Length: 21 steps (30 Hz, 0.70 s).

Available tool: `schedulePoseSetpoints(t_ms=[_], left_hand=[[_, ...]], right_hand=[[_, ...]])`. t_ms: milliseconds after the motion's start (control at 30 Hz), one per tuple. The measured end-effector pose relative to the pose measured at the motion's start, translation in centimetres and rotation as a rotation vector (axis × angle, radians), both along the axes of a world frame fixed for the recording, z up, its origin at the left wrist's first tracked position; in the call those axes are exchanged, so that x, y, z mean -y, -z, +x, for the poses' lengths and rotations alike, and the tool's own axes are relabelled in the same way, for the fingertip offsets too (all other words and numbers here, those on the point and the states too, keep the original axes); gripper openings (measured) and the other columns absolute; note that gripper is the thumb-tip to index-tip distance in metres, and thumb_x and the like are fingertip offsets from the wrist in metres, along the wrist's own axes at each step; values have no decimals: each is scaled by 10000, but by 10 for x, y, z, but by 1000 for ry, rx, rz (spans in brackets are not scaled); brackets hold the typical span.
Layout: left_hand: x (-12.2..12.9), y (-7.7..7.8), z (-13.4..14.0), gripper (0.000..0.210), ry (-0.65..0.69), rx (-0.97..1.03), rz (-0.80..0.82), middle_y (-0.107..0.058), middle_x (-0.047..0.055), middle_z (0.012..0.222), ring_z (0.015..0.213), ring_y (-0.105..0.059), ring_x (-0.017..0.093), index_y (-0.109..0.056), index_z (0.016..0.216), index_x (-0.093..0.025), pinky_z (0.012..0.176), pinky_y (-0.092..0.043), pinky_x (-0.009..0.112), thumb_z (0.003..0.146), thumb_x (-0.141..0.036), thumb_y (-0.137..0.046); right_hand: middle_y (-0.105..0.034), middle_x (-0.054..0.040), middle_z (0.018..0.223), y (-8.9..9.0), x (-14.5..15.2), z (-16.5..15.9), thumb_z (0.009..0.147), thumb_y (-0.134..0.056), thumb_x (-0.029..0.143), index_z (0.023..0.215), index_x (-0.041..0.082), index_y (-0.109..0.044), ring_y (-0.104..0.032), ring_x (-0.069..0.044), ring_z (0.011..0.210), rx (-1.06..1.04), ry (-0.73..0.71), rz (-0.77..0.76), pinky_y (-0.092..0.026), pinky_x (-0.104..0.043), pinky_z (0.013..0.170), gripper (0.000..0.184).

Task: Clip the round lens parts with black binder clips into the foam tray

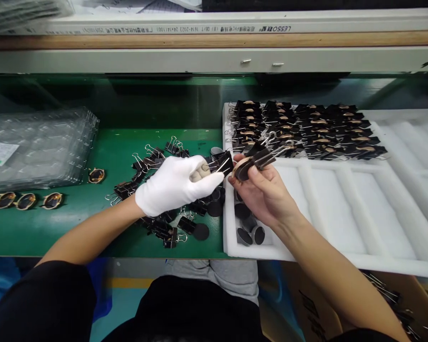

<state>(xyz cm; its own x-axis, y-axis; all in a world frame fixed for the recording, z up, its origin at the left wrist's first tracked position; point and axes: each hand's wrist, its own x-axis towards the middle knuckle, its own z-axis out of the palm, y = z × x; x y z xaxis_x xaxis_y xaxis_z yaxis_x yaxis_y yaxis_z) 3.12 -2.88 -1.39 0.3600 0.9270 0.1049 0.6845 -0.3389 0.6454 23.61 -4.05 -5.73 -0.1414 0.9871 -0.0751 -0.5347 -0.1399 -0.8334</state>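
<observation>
My left hand [180, 183], in a white glove, pinches a black binder clip [225, 164] by its wire handles. Bare-skinned, my right hand [266, 190] grips a round piece [242, 169] with a pale rim and dark disc, on which black binder clips [262, 154] are clamped. The left hand's clip is close to the round piece's left edge; whether they touch I cannot tell. Under and around the left hand lies a heap of binder clips [160, 225]. Dark round discs [200, 232] lie beside the heap, and several more [258, 234] sit in the tray below my right hand.
A white foam tray [371, 259] holds rows of clipped round pieces [319, 130] at its back. Stacked clear plastic trays [39, 142] stand at left, with several gold-rimmed round pieces [26, 201] before them. A box of clips [388, 289] is below the bench at right.
</observation>
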Motion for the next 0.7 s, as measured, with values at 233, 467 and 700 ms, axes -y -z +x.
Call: schedulePoseSetpoints(t_ms=[233, 467, 700], left_hand=[[-4, 9, -4, 441, 128, 109, -68, -381, -80, 555, 523, -330, 47, -433, 616, -178, 471, -260, 196, 931, -429, -611], [-5, 14, -6, 479, 211, 78, 49, -298, -84, 541, 520, -261, 40, -370, 594, -172, 471, -220, 199, 934, -390, -627], [-7, 17, -8, 466, 236, 54, 149, -268, -81, 566, 541, -229, 46, -393, 595, -166, 483, -205, 210, 950, -368, -617]], right_hand=[[-759, 37, 964, 8, -7, 0, 670, -993, 403, 899, 265, -713, -700, -134, 901, 13, 118, -65, -611, -280, 853, 387], [-789, 14, 967, 4, -4, 0, 654, -1001, 355, 912, 254, -714, -728, -152, 889, 133, 158, 17, -615, -287, 800, 398], [-789, 2, 979, 8, -7, 1, 632, -1003, 400, 912, 255, -707, -736, -192, 958, 175, 132, 23, -610, -371, 948, 432]])
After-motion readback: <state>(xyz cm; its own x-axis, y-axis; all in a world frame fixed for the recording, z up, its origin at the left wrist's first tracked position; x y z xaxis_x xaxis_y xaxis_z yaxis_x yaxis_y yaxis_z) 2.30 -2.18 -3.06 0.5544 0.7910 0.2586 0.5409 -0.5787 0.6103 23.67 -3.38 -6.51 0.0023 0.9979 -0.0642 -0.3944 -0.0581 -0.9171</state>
